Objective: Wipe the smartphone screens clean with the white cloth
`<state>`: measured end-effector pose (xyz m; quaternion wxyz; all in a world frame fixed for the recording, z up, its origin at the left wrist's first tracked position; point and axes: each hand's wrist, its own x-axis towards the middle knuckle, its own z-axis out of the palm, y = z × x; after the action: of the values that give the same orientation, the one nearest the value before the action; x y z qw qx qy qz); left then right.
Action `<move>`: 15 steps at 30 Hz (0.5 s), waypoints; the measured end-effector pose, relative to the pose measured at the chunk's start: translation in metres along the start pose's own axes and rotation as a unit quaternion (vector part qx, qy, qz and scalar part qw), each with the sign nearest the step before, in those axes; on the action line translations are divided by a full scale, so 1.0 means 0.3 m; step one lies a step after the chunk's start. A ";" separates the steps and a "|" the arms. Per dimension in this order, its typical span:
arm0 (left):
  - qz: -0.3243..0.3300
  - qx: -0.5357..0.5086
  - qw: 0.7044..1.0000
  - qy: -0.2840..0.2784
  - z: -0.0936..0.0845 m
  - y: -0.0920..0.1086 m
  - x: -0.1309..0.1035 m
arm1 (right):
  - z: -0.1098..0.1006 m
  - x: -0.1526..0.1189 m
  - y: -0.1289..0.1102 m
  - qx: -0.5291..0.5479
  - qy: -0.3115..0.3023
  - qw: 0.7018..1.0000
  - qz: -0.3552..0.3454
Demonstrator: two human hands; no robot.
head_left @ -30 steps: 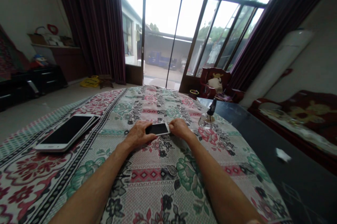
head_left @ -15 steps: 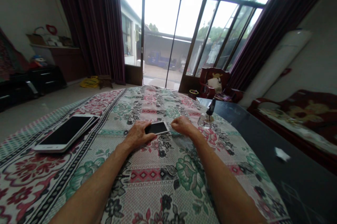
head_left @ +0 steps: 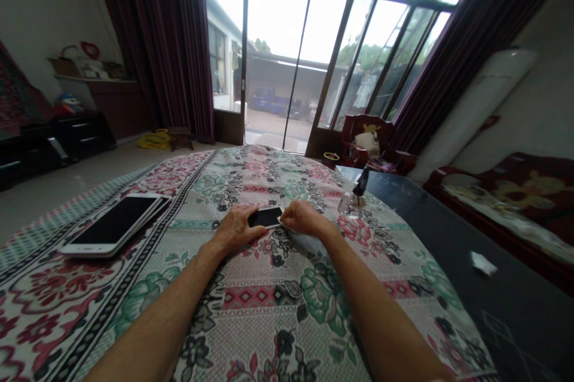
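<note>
A small white-framed smartphone (head_left: pixel 265 217) with a dark screen lies on the flowered tablecloth (head_left: pixel 264 328). My left hand (head_left: pixel 237 224) grips its left end, with fingers along the far edge and thumb at the near edge. My right hand (head_left: pixel 302 217) is closed in a pinch at the phone's right end, its fingertips against or just over that corner. A small pale bit shows at those fingertips, too small to name. Further left, a larger white phone (head_left: pixel 112 222) lies on top of another phone, which sticks out at its right side.
A clear glass bottle with a black top (head_left: pixel 354 202) stands to the right of my right hand. Beyond the cloth's right edge is a dark tabletop (head_left: pixel 430 232) with a crumpled white scrap (head_left: pixel 483 263). A wooden chair (head_left: pixel 368 131) and glass doors are ahead.
My right hand has moved left, from just beside the phone onto its right end. My left hand keeps its hold, and the phone stays about where it was.
</note>
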<state>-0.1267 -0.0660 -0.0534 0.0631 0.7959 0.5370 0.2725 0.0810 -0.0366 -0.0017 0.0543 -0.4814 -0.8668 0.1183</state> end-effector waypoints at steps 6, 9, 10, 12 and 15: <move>0.000 -0.006 1.000 0.004 -0.002 -0.001 -0.004 | 0.028 0.003 -0.025 -0.076 0.091 0.991 0.055; -0.003 -0.004 1.000 0.006 -0.002 -0.004 -0.004 | 0.057 0.009 -0.041 -0.097 0.129 0.985 0.059; -0.005 -0.003 1.000 0.005 -0.002 -0.004 -0.004 | 0.062 0.009 -0.049 -0.097 0.128 0.986 0.049; -0.006 -0.002 1.000 0.005 -0.001 -0.004 -0.004 | 0.065 0.004 -0.067 -0.096 0.115 0.988 0.021; -0.001 -0.008 1.000 0.009 0.000 -0.003 -0.006 | 0.059 -0.004 -0.091 -0.087 0.082 0.992 -0.029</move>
<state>-0.1279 -0.0671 -0.0543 0.0653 0.7922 0.5363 0.2840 0.0555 -0.0542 -0.0117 0.0862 -0.4670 -0.8800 0.0009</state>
